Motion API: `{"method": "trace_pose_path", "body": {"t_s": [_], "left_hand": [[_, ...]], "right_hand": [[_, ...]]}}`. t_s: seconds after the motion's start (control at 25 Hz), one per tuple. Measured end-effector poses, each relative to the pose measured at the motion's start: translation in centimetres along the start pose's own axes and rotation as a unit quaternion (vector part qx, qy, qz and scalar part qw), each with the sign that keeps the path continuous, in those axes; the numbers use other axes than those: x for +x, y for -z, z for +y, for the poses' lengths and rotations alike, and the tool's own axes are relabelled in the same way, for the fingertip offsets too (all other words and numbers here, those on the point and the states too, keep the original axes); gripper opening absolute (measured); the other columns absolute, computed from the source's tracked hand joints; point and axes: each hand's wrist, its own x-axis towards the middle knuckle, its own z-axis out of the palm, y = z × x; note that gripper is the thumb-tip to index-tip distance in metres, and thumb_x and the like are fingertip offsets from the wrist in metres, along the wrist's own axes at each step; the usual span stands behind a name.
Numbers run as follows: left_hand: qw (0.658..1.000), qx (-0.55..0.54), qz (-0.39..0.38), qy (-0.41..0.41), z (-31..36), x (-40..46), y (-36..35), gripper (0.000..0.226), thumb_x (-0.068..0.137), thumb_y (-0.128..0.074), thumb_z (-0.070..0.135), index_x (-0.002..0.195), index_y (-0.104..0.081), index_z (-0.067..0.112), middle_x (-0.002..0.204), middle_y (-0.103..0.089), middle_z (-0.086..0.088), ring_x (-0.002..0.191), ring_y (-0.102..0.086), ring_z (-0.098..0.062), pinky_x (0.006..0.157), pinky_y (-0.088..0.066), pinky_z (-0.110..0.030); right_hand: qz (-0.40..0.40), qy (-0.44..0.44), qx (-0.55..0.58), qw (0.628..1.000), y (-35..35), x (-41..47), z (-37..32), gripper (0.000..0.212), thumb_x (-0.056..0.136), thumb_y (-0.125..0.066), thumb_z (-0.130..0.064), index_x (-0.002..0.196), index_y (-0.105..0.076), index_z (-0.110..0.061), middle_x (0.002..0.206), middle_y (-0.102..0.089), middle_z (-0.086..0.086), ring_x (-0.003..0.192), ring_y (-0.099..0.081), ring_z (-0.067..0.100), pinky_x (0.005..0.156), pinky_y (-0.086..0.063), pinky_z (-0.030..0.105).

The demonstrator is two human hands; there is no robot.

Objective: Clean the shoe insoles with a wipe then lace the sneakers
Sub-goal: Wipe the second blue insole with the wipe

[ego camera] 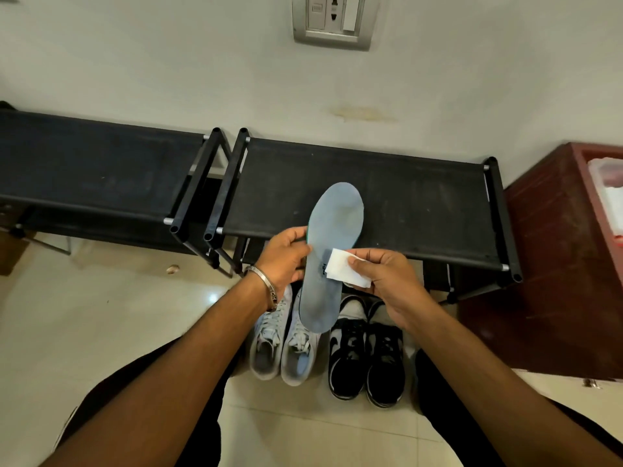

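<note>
A long grey-blue insole point(332, 230) is held up in front of me, toe end pointing away. My left hand point(285, 256) grips its left edge near the middle, fingers curled behind it. A folded white wipe point(340, 269) lies against the insole's right side, pinched by my right hand point(387, 276). Below on the floor stand a pair of light grey sneakers point(286, 345) with laces and a pair of black sneakers point(367, 358) to their right.
Two black fabric-topped shoe racks point(421, 203) point(84, 170) stand side by side against the wall. A dark red cabinet point(556, 264) is at the right. A wall socket point(332, 20) sits above. My knees frame the sneakers on the tiled floor point(118, 315).
</note>
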Motion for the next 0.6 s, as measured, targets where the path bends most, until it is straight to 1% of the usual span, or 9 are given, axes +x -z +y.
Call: {"method": "trace_pose_path", "body": {"t_s": [0.08,0.16,0.24,0.36,0.44,0.52,0.6], "left_hand": [[1.000,0.002,0.007,-0.004,-0.7,-1.1,0.1,0.035,0.097,-0.046,-0.004,0.128,-0.057,0.007,0.115,-0.068,-0.013,0.097,-0.066,-0.023,0.076,-0.058,-0.032],[1.000,0.000,0.012,-0.008,-1.4,-2.0,0.3,0.036,0.096,-0.048,-0.005,0.129,-0.057,0.006,0.117,-0.068,-0.014,0.100,-0.066,-0.024,0.080,-0.058,-0.034],[1.000,0.005,0.016,-0.008,-2.0,-2.9,0.6,0.039,0.094,-0.049,-0.007,0.130,-0.058,0.005,0.115,-0.068,-0.014,0.099,-0.067,-0.023,0.078,-0.059,-0.033],[1.000,0.027,0.013,0.000,-3.1,-4.5,0.8,0.042,0.093,-0.046,-0.013,0.130,-0.057,0.004,0.104,-0.067,-0.012,0.089,-0.066,-0.019,0.069,-0.060,-0.027],[0.999,0.045,0.013,0.010,-4.0,-5.5,1.0,0.044,0.092,-0.044,-0.016,0.130,-0.056,0.002,0.094,-0.066,-0.010,0.083,-0.065,-0.018,0.066,-0.059,-0.025],[0.998,0.062,0.013,0.022,-4.9,-6.4,1.3,0.045,0.092,-0.042,-0.018,0.130,-0.056,0.001,0.093,-0.066,-0.010,0.083,-0.065,-0.020,0.066,-0.059,-0.026],[0.996,0.082,0.012,0.037,-5.7,-7.2,1.7,0.044,0.092,-0.042,-0.018,0.129,-0.057,0.002,0.093,-0.066,-0.010,0.083,-0.064,-0.020,0.065,-0.058,-0.025]], "right_hand": [[0.002,0.004,-0.008,1.000,-0.4,-1.1,0.5,0.016,0.094,-0.062,-0.006,0.095,-0.076,-0.015,0.090,-0.076,-0.001,0.080,-0.069,0.010,0.063,-0.055,0.020],[0.005,0.004,-0.006,1.000,-0.6,-2.2,0.9,0.015,0.094,-0.062,-0.005,0.096,-0.075,-0.013,0.089,-0.075,-0.001,0.076,-0.068,0.007,0.060,-0.053,0.017],[0.004,0.000,-0.012,1.000,-0.7,-3.5,1.4,0.015,0.095,-0.061,-0.005,0.096,-0.074,-0.012,0.087,-0.074,-0.002,0.072,-0.067,0.005,0.059,-0.052,0.016],[0.007,-0.009,-0.024,1.000,-0.9,-5.2,2.5,0.015,0.095,-0.061,-0.006,0.096,-0.074,-0.013,0.086,-0.073,-0.003,0.072,-0.065,0.005,0.060,-0.052,0.017],[0.013,-0.013,-0.034,0.999,-1.1,-6.3,3.5,0.016,0.094,-0.062,-0.006,0.093,-0.075,-0.015,0.087,-0.073,-0.001,0.075,-0.065,0.008,0.063,-0.053,0.020],[0.012,-0.017,-0.046,0.999,-1.4,-7.2,4.6,0.017,0.094,-0.062,-0.007,0.090,-0.075,-0.016,0.090,-0.074,0.004,0.077,-0.065,0.011,0.069,-0.053,0.026],[0.008,-0.026,-0.054,0.998,-1.8,-7.8,5.6,0.018,0.094,-0.062,-0.007,0.088,-0.075,-0.018,0.088,-0.074,0.003,0.076,-0.065,0.012,0.068,-0.052,0.025]]}}
